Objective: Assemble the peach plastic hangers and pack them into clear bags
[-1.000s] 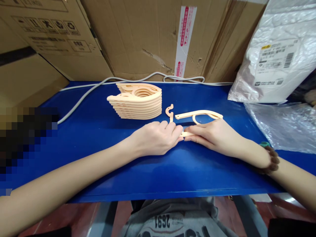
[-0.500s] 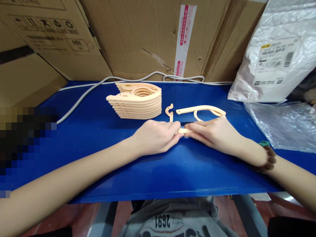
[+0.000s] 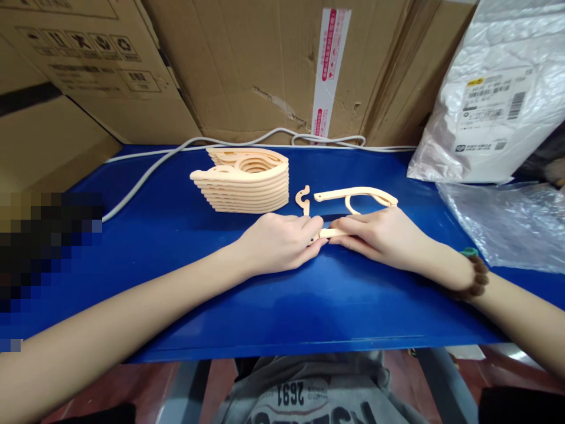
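My left hand (image 3: 285, 241) is closed around the lower end of a cream plastic hanger hook (image 3: 301, 199), whose curved top sticks up above the fingers. My right hand (image 3: 379, 232) grips a cream folding-hanger arm (image 3: 353, 193) that curves out above the knuckles. A light end piece shows between the two sets of fingertips, which almost meet; the fingers hide how the parts join there. Left of the hook, a stack of cream folded hangers (image 3: 247, 188) lies on the blue table (image 3: 282, 312).
Cardboard boxes (image 3: 247, 70) stand along the back. A white cable (image 3: 176, 147) runs across the table in front of them. At the right are a white plastic parcel bag (image 3: 481, 129) and a clear plastic bag (image 3: 507, 229).
My right hand has shifted slightly left with the hanger arm, and a little more of the end piece shows between the fingertips. My left hand has barely moved.
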{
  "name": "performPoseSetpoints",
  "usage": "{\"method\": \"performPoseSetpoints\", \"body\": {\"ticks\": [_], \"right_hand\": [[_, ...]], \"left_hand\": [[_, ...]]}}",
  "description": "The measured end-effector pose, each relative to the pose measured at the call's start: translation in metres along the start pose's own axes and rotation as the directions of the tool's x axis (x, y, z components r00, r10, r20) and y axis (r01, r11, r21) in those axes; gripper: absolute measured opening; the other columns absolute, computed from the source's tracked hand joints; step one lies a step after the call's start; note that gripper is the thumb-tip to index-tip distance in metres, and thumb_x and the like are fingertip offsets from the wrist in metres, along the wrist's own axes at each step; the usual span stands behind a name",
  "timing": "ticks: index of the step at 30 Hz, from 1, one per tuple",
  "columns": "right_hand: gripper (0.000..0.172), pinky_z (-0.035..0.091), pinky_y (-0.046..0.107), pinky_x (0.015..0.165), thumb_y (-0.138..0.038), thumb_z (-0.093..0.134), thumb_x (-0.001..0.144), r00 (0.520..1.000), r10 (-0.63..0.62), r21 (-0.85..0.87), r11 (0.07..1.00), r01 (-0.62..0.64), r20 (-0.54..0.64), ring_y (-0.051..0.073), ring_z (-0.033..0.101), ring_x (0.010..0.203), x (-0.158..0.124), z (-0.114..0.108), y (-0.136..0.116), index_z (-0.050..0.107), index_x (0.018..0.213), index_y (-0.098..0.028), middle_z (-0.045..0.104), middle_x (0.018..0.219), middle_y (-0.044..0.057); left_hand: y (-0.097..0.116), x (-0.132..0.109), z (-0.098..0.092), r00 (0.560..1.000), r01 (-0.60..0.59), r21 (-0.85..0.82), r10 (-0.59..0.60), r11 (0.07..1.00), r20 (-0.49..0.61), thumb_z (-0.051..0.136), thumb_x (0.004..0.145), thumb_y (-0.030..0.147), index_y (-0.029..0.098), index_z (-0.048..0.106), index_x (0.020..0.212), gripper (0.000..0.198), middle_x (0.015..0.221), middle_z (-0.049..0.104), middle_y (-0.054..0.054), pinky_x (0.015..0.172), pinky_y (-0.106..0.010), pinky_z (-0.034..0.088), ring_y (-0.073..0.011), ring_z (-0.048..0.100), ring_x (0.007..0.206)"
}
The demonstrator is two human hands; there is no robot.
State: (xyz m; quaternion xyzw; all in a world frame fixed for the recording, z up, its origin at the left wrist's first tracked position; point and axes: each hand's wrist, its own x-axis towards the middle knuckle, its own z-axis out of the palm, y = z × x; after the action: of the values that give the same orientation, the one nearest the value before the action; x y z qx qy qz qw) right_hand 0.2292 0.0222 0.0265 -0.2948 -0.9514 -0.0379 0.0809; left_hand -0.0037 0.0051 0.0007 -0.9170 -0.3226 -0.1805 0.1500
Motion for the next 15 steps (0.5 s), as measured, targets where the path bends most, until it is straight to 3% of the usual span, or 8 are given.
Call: {"method": "performPoseSetpoints", "body": {"ticks": [7,12,15], "right_hand": [[0.038,0.042,0.026,0.065,-0.043,0.041,0.102,0.99,-0.035,-0.008,0.999,0.034,-0.135,0.016,0.066,0.077,-0.001,-0.009,0.004,0.069,0.099,-0.018,0.074,0.085,0.004],[0.029,0.046,0.034,0.076,-0.033,0.049,0.098,0.959,0.014,-0.128,0.99,-0.053,-0.283,0.022,0.058,0.086,-0.002,-0.021,0.015,0.071,0.09,-0.016,0.071,0.096,0.01],[0.029,0.046,0.038,0.083,-0.033,0.05,0.098,0.954,0.033,-0.126,0.989,-0.074,-0.298,0.024,0.057,0.093,-0.002,-0.024,0.027,0.074,0.09,-0.019,0.069,0.11,0.012]], "left_hand": [[0.001,0.001,0.004,0.997,0.075,-0.022,-0.074,0.997,0.025,0.035,0.101,0.033,0.016,0.057,0.093,0.029,0.072,0.07,-0.003,0.043,-0.026,0.027,-0.0167,0.066,0.057],[0.002,0.002,0.005,0.993,0.119,-0.024,-0.118,0.993,0.025,0.036,0.101,0.034,0.016,0.058,0.092,0.03,0.074,0.071,-0.003,0.044,-0.026,0.025,-0.0169,0.066,0.057],[0.002,0.002,0.005,0.992,0.121,-0.023,-0.12,0.992,0.024,0.037,0.1,0.033,0.015,0.058,0.095,0.028,0.076,0.072,-0.004,0.044,-0.025,0.023,-0.0161,0.065,0.057]]}}
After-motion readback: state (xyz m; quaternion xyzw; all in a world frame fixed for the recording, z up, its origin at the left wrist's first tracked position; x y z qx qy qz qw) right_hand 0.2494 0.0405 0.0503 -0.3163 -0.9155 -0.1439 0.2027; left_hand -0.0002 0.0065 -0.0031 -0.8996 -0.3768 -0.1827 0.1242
